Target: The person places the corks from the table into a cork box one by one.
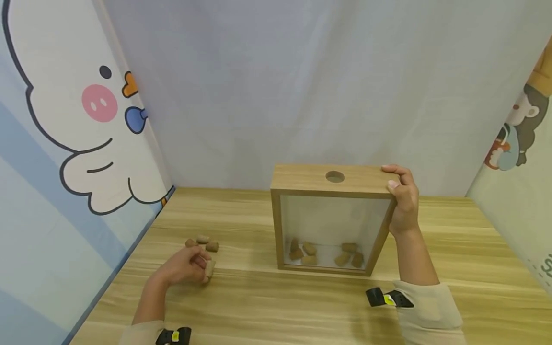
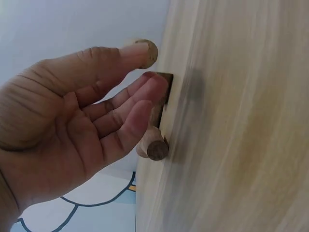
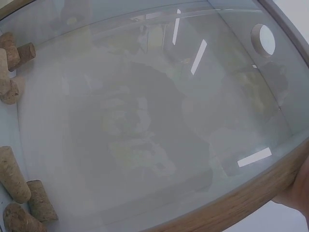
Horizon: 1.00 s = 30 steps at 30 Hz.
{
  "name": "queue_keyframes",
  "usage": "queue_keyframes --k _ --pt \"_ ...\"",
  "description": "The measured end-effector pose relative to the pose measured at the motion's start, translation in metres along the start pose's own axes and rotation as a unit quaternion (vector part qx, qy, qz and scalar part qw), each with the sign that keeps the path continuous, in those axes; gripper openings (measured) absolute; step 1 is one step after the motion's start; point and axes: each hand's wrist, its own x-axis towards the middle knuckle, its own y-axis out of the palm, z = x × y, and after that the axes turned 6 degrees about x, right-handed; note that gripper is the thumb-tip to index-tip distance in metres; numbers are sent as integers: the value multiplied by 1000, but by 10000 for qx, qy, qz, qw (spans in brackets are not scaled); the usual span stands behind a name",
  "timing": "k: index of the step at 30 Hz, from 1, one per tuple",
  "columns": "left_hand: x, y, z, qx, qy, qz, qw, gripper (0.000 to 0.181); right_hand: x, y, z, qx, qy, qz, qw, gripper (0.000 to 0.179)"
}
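Observation:
My left hand [image 1: 185, 266] pinches a cork [image 1: 209, 268] between thumb and fingers, just over the table at the left. In the left wrist view the end of that cork [image 2: 152, 54] shows past the thumb tip. Loose corks [image 1: 212, 247] lie beside and beyond this hand. My right hand [image 1: 404, 201] grips the top right corner of a wooden-framed box [image 1: 327, 186] with a clear front. A round hole [image 1: 335, 177] is cut in its top. Several corks [image 1: 308, 260] lie on the box floor in two groups, also visible through the pane in the right wrist view.
The box stands upright on a wood-grain table [image 1: 241, 306], right of the middle. Behind the table hangs a plain pale curtain [image 1: 241, 96]. Cartoon-printed panels [image 1: 47, 230] flank the table on the left and right.

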Motion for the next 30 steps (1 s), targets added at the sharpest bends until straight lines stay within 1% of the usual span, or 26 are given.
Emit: queue_keyframes --k 1,3,5,8,13,15,18,22,26,28,30 --pt "-1 0 -1 -157 75 80 9998 42 0 0 0 -11 14 -2 10000 32" --pt "-1 2 -4 -408 124 150 9990 42 0 1 0 -23 22 -7 10000 32" --pt "0 4 -8 -598 151 148 9980 42 1 1 0 -26 23 -14 10000 32" --pt "3 8 -14 -680 209 65 9974 43 1 0 1 12 -9 -20 10000 31" --pt "8 12 -24 -833 321 15 9960 45 1 0 1 41 3 27 10000 32" --pt "10 14 -27 -902 356 -71 9953 47 1 1 1 32 -1 7 10000 32" --pt "14 17 -31 -1012 409 -302 9936 49 0 2 0 50 24 3 10000 31" --pt "19 22 -42 -1383 490 -609 9873 50 -1 3 -1 57 51 -5 10000 31" --pt "21 27 -61 -1711 566 -915 9794 49 -3 3 0 118 69 -3 9999 31" --pt "19 26 -78 -1811 570 -1024 9765 48 -3 3 1 153 59 18 9999 30" --pt "22 26 -88 -1941 604 -1156 9723 47 -3 3 2 182 64 37 9998 30"
